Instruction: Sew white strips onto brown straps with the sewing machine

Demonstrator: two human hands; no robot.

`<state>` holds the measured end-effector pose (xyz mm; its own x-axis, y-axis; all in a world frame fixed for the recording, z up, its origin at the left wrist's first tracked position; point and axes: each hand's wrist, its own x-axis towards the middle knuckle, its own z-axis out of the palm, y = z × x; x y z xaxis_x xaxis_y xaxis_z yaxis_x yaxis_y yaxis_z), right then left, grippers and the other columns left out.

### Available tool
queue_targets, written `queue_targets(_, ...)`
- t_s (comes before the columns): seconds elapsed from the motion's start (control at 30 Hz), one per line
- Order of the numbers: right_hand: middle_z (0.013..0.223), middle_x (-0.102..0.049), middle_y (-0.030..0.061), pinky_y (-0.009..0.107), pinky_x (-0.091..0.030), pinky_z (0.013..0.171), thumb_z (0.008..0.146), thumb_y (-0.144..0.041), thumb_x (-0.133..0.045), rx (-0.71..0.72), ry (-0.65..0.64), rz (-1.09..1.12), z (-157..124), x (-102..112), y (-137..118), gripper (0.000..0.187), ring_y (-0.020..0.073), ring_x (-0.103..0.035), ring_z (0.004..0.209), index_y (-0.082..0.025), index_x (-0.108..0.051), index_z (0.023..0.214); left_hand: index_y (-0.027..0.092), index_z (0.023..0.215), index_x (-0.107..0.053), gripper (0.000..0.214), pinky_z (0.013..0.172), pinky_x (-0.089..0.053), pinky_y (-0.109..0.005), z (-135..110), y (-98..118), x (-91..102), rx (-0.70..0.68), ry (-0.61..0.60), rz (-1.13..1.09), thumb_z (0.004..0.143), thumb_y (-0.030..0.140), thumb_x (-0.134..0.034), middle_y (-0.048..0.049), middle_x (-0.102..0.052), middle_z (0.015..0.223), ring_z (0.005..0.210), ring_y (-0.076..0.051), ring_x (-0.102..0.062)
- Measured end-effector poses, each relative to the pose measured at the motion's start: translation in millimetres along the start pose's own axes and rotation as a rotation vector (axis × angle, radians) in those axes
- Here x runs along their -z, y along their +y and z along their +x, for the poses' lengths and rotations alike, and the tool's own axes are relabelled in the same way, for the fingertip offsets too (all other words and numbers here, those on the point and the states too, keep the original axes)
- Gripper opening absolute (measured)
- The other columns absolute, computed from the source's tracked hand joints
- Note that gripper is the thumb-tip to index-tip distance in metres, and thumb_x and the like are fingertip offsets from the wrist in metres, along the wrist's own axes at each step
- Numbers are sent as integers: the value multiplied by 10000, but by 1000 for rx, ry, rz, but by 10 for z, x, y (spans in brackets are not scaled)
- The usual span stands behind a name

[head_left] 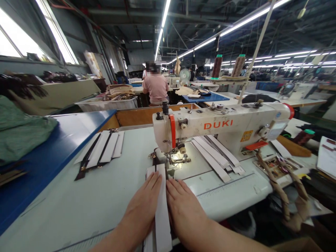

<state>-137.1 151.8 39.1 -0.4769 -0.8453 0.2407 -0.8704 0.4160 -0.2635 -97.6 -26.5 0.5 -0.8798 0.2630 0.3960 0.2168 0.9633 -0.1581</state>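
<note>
My left hand [147, 196] lies with stretched fingers over a long white strip [162, 213], its fingertips on the strip's upper left part. Against the strip's right edge rests my right hand [183, 203], fingers extended and flat. A second white strip [150, 241] shows partly under my left hand. Between them a dark band, which looks like a zipper [155, 159], runs up beyond their top ends, with a small metal piece at its end. Just past my fingertips is the lit presser foot [180, 159] of a sewing machine [220, 126].
White strips with dark zippers [103, 148] lie at left on the table. More white strips [212, 155] rest under the machine arm. A parts tray [283, 166] stands at right, with brown strips hanging over it. Ahead, a person in a pink top [156, 87] sits facing away.
</note>
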Motion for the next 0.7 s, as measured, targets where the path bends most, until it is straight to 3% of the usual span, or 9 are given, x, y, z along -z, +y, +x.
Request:
queue_targets(0.2,1466,-435,161,401,-284,1164,952,-282,-411,45,16,29,-54,-58,-3,508,277,-397,1357,-72,-419,1416,48,1227,-548,482,1011,-479,-417,-10,24,26,-78,40,98,792,34,-340,-197,-615,1274,1226,-282,-554)
queue_targets(0.37,1368,-549,154,396,-392,1098,934,-272,-427,117,54,-85,-212,-130,-7,446,286,-484,1285,-81,-548,1319,36,1238,-542,496,953,-524,-377,-114,154,81,-112,46,126,785,20,-341,-206,-614,1273,1210,-275,-568)
queue_targets(0.53,1317,-595,148,384,-452,1041,937,-244,-408,151,144,-140,-327,-131,5,403,284,-536,1229,-75,-625,1231,28,1274,-520,519,994,-494,-357,-132,253,171,-126,37,84,777,17,-370,-215,-582,1312,1228,-277,-552)
queue_targets(0.7,1376,-535,172,404,-382,1101,931,-214,-410,74,30,-66,-207,-64,-20,455,288,-485,1282,-57,-521,1343,19,1268,-526,513,1015,-480,-397,-29,172,88,-55,-54,53,792,11,-336,-225,-570,1322,1253,-279,-528)
